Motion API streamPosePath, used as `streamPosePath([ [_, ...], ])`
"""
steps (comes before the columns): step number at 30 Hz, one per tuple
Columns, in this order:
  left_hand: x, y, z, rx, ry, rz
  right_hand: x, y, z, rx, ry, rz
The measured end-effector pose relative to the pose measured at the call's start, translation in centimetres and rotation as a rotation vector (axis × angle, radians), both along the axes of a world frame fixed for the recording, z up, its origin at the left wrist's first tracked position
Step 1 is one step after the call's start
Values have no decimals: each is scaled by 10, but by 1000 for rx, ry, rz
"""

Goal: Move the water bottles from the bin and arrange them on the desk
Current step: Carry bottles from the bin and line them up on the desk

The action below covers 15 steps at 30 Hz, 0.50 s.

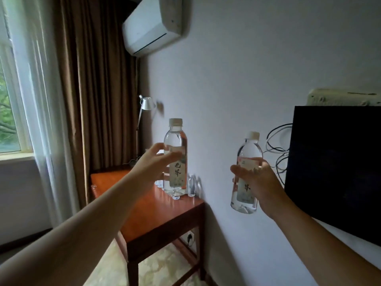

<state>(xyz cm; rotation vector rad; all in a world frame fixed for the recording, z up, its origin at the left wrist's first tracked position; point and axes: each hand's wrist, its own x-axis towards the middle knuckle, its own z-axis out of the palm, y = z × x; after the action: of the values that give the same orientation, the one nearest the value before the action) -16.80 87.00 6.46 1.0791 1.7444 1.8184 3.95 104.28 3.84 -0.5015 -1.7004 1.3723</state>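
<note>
Against the white wall stands an orange-brown wooden desk (pixel 144 211). Left hand (pixel 153 166), arm outstretched, grips one clear plastic water bottle (pixel 175 157) above the desk; right hand (pixel 257 182) grips a second clear bottle (pixel 246 174) right of the desk.

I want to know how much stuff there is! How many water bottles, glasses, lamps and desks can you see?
Water bottles: 2, one in the left hand at, one in the right hand at
Clear glasses: at least 1; others hidden
Lamps: 1
Desks: 1
Total: 5
</note>
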Motion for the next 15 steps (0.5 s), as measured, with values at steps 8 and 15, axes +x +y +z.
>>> streamPosePath([
  [8, -116, -13, -21, -83, 122, -36, -128, -25, -20, -91, 11, 33],
  [15, -212, 57, -63, -143, 248, -17, -212, 28, -56, -58, -122, 20],
])
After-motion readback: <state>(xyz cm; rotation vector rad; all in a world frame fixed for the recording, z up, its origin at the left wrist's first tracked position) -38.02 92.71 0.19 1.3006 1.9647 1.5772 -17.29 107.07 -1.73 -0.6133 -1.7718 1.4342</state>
